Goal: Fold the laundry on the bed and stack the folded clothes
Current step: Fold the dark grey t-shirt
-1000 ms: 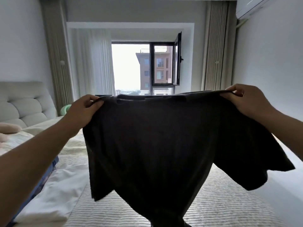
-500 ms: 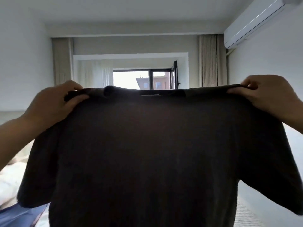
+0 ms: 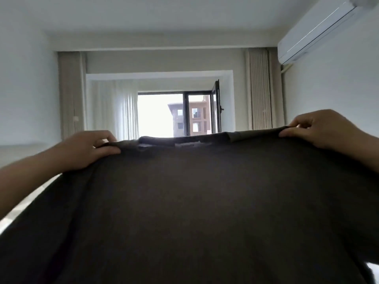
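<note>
A dark brown T-shirt [image 3: 194, 212] hangs spread out in front of me and fills the lower half of the view. My left hand [image 3: 82, 149] pinches its left shoulder between thumb and fingers. At the other shoulder, my right hand [image 3: 326, 130] pinches the fabric the same way. The collar with a pale label [image 3: 186, 144] lies along the top edge between my hands. The shirt hides the bed and the other laundry, apart from a pale sliver of bedding [image 3: 26, 206] at the left edge.
Straight ahead is a window [image 3: 178, 113] with an open pane, framed by curtains [image 3: 259, 89]. An air conditioner [image 3: 320, 29] hangs high on the right wall. White walls stand on both sides.
The shirt has come closer and spread wider, now covering nearly all of the bed. My view has tilted upward toward the ceiling. Both hands keep their hold on the shoulders.
</note>
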